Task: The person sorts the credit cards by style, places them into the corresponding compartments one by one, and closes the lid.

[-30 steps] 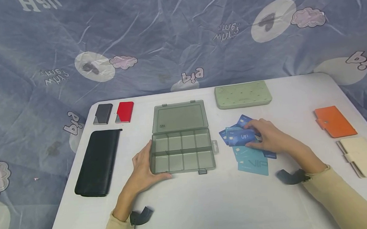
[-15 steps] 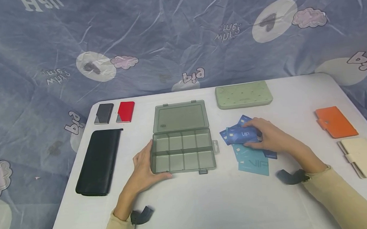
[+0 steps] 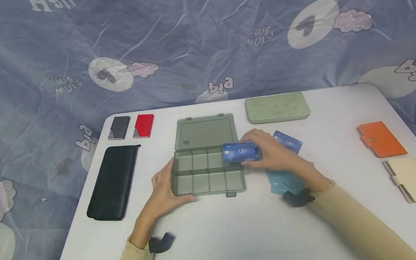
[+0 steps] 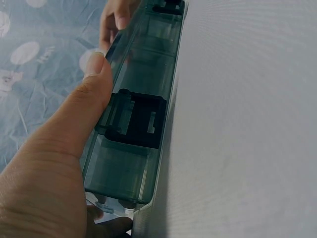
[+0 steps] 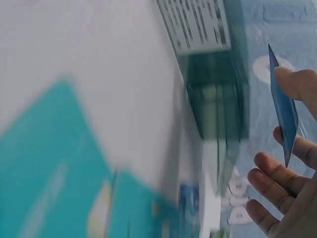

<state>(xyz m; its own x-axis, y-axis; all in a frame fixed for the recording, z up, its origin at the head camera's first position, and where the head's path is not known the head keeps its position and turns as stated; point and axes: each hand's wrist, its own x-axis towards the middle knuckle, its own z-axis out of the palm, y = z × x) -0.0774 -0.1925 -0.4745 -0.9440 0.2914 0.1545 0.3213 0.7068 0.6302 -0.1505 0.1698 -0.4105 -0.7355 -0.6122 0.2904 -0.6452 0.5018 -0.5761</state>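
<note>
My left hand (image 3: 163,187) grips the front left corner of a translucent grey-green compartment box (image 3: 209,194), thumb along the front wall and fingers down the side. The left wrist view shows the thumb at the rim, beside a dark latch (image 4: 136,119). Its lid (image 3: 206,132) lies open behind. My right hand (image 3: 265,148) pinches a blue VIP card (image 3: 239,152) between thumb and fingers, held over the box's back right compartments. The right wrist view catches this card (image 5: 283,109) edge-on. Another blue VIP card (image 3: 288,140) and teal cards (image 3: 285,181) lie on the table, partly hidden by the right arm.
A pale green case (image 3: 277,107) stands at the back. To the left lie a black wallet (image 3: 113,182), a grey card holder (image 3: 119,128) and a red one (image 3: 144,126). An orange holder (image 3: 383,138) and a cream holder (image 3: 413,178) lie at the right.
My right hand has moved left from the card pile to above the box, carrying the blue card. More of another blue card shows behind it. My left hand keeps its hold.
</note>
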